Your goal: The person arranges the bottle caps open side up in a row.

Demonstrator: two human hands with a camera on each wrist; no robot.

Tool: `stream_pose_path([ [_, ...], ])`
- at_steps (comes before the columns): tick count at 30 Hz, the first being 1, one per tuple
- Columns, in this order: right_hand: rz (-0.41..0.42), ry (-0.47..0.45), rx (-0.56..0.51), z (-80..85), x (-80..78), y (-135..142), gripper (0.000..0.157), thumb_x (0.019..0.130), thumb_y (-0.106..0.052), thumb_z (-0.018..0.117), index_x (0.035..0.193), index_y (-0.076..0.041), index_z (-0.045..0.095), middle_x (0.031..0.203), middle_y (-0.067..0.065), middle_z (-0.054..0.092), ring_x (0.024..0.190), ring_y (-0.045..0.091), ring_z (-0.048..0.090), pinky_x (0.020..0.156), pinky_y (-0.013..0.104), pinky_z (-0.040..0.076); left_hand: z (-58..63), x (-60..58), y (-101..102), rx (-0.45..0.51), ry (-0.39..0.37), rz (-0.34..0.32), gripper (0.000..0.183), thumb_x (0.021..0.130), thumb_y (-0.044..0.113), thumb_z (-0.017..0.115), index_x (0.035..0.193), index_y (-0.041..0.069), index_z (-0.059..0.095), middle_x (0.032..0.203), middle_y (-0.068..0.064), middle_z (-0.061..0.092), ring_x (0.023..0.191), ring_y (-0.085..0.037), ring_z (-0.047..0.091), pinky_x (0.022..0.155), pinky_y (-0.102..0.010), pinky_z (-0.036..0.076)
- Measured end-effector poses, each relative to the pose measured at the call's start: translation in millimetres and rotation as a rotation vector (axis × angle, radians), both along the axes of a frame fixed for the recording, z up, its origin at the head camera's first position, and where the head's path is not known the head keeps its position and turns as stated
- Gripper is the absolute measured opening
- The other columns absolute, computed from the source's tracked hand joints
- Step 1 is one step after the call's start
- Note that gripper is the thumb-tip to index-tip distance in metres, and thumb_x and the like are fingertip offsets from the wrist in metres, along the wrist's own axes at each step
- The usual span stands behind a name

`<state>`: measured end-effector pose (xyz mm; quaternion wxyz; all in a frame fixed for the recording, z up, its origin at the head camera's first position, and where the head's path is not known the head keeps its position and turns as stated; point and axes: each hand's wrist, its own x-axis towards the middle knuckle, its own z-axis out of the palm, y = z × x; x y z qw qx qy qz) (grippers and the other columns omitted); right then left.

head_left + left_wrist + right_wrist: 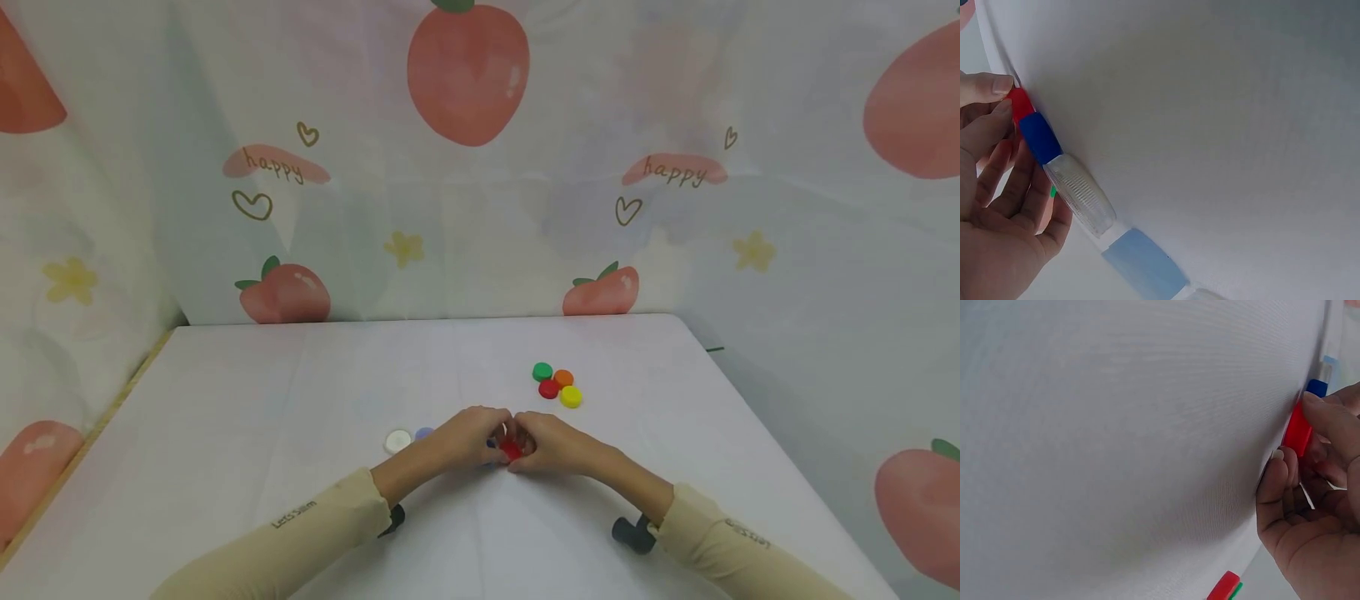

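A red bottle cap stands between my two hands over the white table. My left hand pinches it from the left, thumb against its edge. From the right, my right hand holds the same cap, fingers curled round it. In the left wrist view a dark blue cap touches the red one. Beyond it lie a clear ribbed cap and a light blue cap in a line. A white cap is at the line's left. The fingers partly hide the red and blue caps in the head view.
Behind my right hand sits a cluster of a green cap, an orange cap, a red cap and a yellow cap. A fruit-printed curtain hangs along the table's far edge.
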<state>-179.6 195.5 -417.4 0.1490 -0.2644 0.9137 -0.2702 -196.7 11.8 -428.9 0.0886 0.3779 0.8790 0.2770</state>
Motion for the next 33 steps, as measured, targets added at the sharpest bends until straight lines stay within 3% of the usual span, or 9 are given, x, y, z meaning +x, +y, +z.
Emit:
stream_pose_path([
  [10, 0.010, -0.028, -0.021, 3.2, -1.5, 3, 0.034, 0.079, -0.022, 0.078, 0.100, -0.008, 0.056, 0.081, -0.003, 0.056, 0.072, 0.013, 0.053, 0.064, 0.023, 0.050, 4.8, -1.5, 0, 0.007, -0.011, 0.011, 0.028, 0.080, 0.014, 0.076, 0.104, 0.012, 0.062, 0.087, 0.007, 0.062, 0.081, -0.005, 0.056, 0.072, -0.015, 0.046],
  [18, -0.015, 0.004, -0.074, 1.9, -3.8, 14, 0.034, 0.084, -0.028, 0.072, 0.107, -0.006, 0.061, 0.087, -0.004, 0.058, 0.077, 0.012, 0.057, 0.068, 0.022, 0.051, 9.7, -6.2, 4, 0.027, -0.050, 0.128, 0.025, 0.083, 0.017, 0.073, 0.106, 0.011, 0.064, 0.093, 0.002, 0.063, 0.085, -0.011, 0.058, 0.072, -0.020, 0.048],
  [28, -0.196, 0.050, -0.109, 10.6, -5.5, 24, 0.036, 0.083, -0.018, 0.074, 0.111, -0.001, 0.060, 0.095, 0.005, 0.062, 0.082, 0.016, 0.060, 0.067, 0.024, 0.053, 16.2, -13.7, 3, 0.155, -0.189, 0.243, 0.030, 0.085, 0.016, 0.071, 0.111, 0.007, 0.061, 0.098, -0.005, 0.066, 0.090, -0.016, 0.062, 0.076, -0.026, 0.052],
  [33, -0.290, 0.095, -0.140, 11.7, -11.1, 30, 0.034, 0.082, -0.012, 0.074, 0.111, 0.000, 0.060, 0.099, 0.009, 0.062, 0.084, 0.019, 0.061, 0.064, 0.025, 0.053, 20.9, -19.4, 2, 0.230, -0.217, 0.272, 0.031, 0.085, 0.014, 0.071, 0.113, 0.004, 0.061, 0.102, -0.009, 0.065, 0.092, -0.019, 0.062, 0.079, -0.031, 0.051],
])
